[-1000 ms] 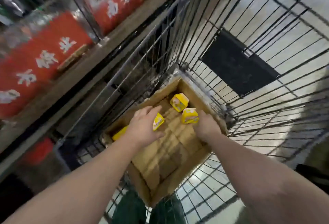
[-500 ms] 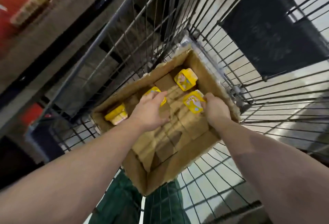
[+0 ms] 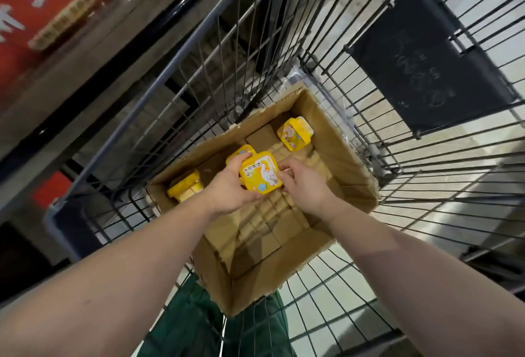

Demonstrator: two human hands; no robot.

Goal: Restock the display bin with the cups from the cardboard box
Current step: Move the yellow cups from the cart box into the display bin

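Observation:
An open cardboard box (image 3: 352,155) sits inside a wire cage. My left hand (image 3: 227,192) grips a yellow square cup (image 3: 260,173) with a white animal on its lid, lifted above the box floor. A second yellow cup (image 3: 241,152) shows just behind it, against my left fingers. My right hand (image 3: 304,183) pinches the right edge of the lifted cup. One more yellow cup (image 3: 295,133) stands in the far corner of the box. Another (image 3: 186,189) lies on its side by the left wall.
The wire cage (image 3: 426,186) surrounds the box on all sides, with a black sign (image 3: 426,58) hung on its far right wall. A shelf with red packages (image 3: 42,15) runs along the upper left. Green trousers (image 3: 193,322) show below the box.
My right hand brought its cup over to the left hand. Both hands now meet on one cup raised above the box floor, where before each hand reached for its own cup.

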